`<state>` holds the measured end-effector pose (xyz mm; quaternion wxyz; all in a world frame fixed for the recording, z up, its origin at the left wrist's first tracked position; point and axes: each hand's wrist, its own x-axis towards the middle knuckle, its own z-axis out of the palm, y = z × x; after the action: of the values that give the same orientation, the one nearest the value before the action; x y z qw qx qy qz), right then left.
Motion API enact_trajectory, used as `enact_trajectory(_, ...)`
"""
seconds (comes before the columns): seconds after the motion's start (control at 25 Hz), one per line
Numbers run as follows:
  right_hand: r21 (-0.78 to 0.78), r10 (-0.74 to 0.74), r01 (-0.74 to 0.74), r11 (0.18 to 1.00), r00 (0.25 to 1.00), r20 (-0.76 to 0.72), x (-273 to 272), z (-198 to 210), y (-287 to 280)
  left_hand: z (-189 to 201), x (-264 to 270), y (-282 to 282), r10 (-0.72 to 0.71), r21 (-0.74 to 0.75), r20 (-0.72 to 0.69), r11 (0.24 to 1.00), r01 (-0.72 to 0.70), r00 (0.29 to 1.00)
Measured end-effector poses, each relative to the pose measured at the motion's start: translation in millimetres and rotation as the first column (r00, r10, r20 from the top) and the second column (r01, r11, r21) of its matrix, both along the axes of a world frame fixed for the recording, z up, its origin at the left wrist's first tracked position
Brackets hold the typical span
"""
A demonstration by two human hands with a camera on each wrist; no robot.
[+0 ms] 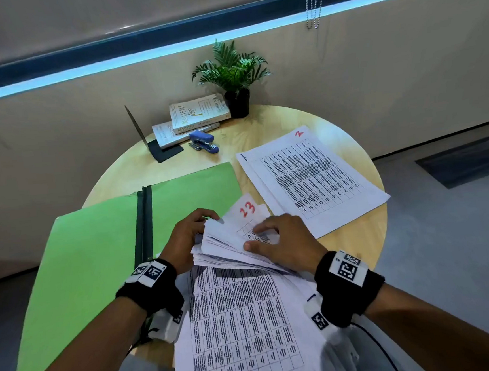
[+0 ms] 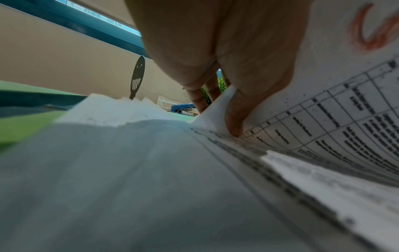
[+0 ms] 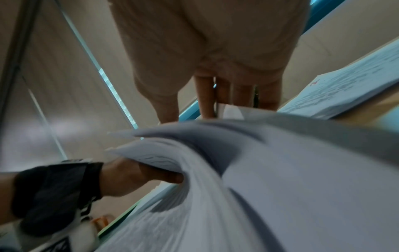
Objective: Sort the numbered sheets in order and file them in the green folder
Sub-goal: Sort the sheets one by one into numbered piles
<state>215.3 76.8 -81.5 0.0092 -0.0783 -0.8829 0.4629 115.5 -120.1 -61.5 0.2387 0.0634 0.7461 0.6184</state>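
Observation:
A thick stack of printed sheets [image 1: 237, 319] lies at the table's near edge, its far corners bent upward. My left hand [image 1: 187, 237] grips the lifted corners from the left, thumb tucked under them [image 2: 234, 126]. My right hand [image 1: 277, 241] rests on top of the lifted sheets, fingers spread and thumb against the edge. The top raised sheet [image 1: 247, 211] is marked 23 in red. A second pile [image 1: 310, 179], topped by a sheet marked 2, lies at the right. The green folder [image 1: 96, 257] lies open at the left, with a dark spine.
Behind on the round wooden table [image 1: 262, 130] are a blue stapler [image 1: 204, 141], two stacked books [image 1: 195, 115], a black bookend [image 1: 156, 142] and a potted plant [image 1: 232, 77]. The wall is close behind. Grey floor lies to the right.

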Motion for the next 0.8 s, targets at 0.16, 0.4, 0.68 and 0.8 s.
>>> enact_trajectory(0.16, 0.051, 0.303, -0.302, 0.952, 0.953, -0.002, 25.8, 7.1, -3.8, -4.0, -1.6, -2.6, 0.013, -0.011, 0.017, 1.0, -0.013, 1.0)
enact_trajectory(0.4, -0.141, -0.015, 0.003, 0.99, 0.996, -0.084, 4.3, 6.4, 12.8, -1.0, -0.3, -3.0, 0.019, 0.029, 0.017, 0.999, -0.019, 1.0)
enact_trajectory(0.68, 0.003, -0.122, 0.123, 0.992, 0.982, 0.144, -25.7, -2.0, 22.7, -2.0, -0.8, -0.7, 0.032, 0.041, 0.047, 0.999, -0.034, 0.998)
enact_trajectory(0.8, -0.177, -0.131, 0.13, 0.976, 0.991, 0.001, -18.1, 2.4, 18.0, -5.4, -2.4, -1.0, 0.005, 0.072, 0.051, 0.997, -0.009, 0.999)
